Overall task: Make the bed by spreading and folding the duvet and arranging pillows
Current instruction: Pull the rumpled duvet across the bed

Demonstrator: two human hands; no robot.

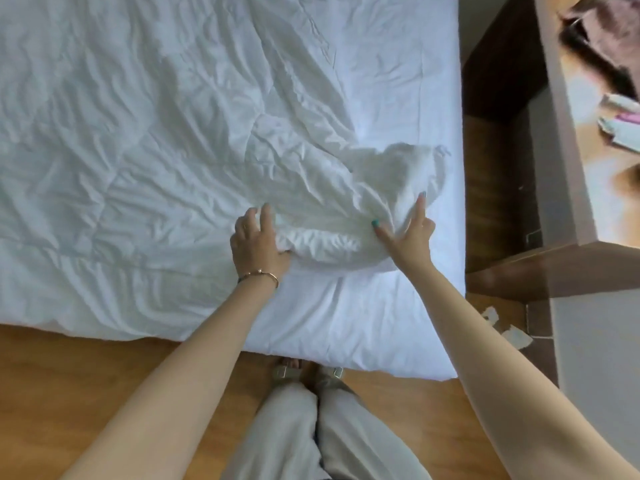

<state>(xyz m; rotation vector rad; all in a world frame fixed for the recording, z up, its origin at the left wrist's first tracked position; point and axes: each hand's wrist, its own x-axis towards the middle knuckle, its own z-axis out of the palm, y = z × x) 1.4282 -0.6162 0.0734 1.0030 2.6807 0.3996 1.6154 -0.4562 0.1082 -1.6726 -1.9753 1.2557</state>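
The crumpled white quilted duvet [156, 150] is shown lying over most of the bed, its near right corner bunched into a rumpled fold [363, 216] well short of the mattress corner; the placement suggests that spreading is not yet complete on this side. The bare white fitted sheet [398, 323] is left exposed along the right and near edges, which is judged to be the area the corner has to cover.

The left hand [258, 245], marked by a thin gold bangle [259, 274], is laid on the fold's left end with fingers curled and the thumb pressed into the cloth, apparently gathering it. The right hand [412, 230], with teal-painted nails, is set on the fold's right side, fingers spread apart and flat, with cloth pinched between thumb and forefinger; whether the grip is firm cannot be told. Both hands flank the bunch, presumably so that it can be drawn out towards the corner.

No pillows are in view; the head of the bed is cut off. The fold's underside and the duvet's true corner are hidden. Beyond the bed, a wooden floor [104, 393] and a pale bedside cabinet [595, 188] are seen, its contents blurred.
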